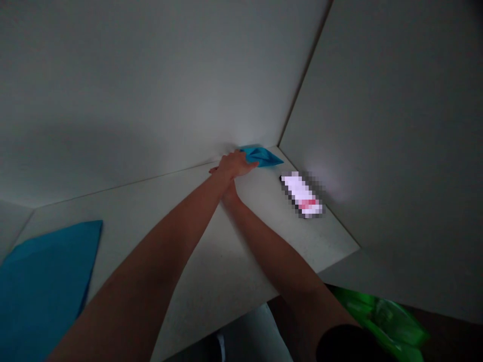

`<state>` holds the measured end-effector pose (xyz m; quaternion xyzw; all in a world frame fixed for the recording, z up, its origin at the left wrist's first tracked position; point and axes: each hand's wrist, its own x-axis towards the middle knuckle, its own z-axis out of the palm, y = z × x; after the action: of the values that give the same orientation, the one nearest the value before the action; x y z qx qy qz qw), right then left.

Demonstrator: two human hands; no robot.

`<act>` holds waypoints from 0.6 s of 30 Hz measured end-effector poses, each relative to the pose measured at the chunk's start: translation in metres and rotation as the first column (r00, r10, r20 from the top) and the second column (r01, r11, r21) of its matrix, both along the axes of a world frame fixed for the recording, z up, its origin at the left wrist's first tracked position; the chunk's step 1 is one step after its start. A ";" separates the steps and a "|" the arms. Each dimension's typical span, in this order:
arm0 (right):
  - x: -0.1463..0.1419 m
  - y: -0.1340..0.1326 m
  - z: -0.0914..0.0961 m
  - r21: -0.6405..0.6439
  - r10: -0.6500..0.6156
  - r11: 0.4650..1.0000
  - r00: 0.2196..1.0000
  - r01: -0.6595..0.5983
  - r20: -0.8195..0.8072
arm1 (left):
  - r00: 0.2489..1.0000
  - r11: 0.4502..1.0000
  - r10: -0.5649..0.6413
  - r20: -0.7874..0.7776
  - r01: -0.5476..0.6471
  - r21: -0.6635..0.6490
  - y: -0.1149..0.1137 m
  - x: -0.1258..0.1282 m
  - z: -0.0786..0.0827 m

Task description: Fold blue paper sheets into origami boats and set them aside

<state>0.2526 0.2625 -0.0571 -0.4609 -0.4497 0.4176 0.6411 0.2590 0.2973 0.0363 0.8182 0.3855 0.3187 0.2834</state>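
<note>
My left hand (pixel 237 163) is at the back of the white shelf-like surface (pixel 199 261), near the corner. Its fingers close over the left end of a small, folded blue cloth (pixel 263 156), whose pointed end sticks out to the right. My forearms cross at the wrists, the left above the right. Beneath the left wrist lies my right hand (pixel 228 192), mostly hidden. Only a few of its fingertips peek out on the left, so its grip cannot be made out.
A phone (pixel 300 193) with a lit, blurred-out screen lies near the right wall (pixel 396 151). At the left rests a large folded blue cloth (pixel 45 281). A pale wall (pixel 151 90) rises behind. Green, shiny plastic (pixel 396 322) shows below the surface at lower right.
</note>
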 end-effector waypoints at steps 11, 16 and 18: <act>-0.016 -0.019 0.024 0.080 0.142 0.986 0.988 -0.147 0.063 | 0.826 0.963 0.241 0.510 -0.270 -0.018 -0.026 -0.094 0.056; -0.013 -0.024 0.031 0.026 0.116 0.992 0.981 -0.121 0.154 | 0.570 0.901 0.399 0.718 -0.388 -0.192 -0.056 -0.173 0.037; -0.010 -0.027 0.033 0.033 0.140 0.988 0.970 -0.150 0.199 | 0.456 0.877 0.457 0.764 -0.376 -0.300 -0.064 -0.201 0.022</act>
<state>0.2422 0.2351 -0.0238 -0.4502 -0.5529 0.4051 0.5723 0.0578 0.2338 0.0586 0.4438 0.4119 0.7010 0.3769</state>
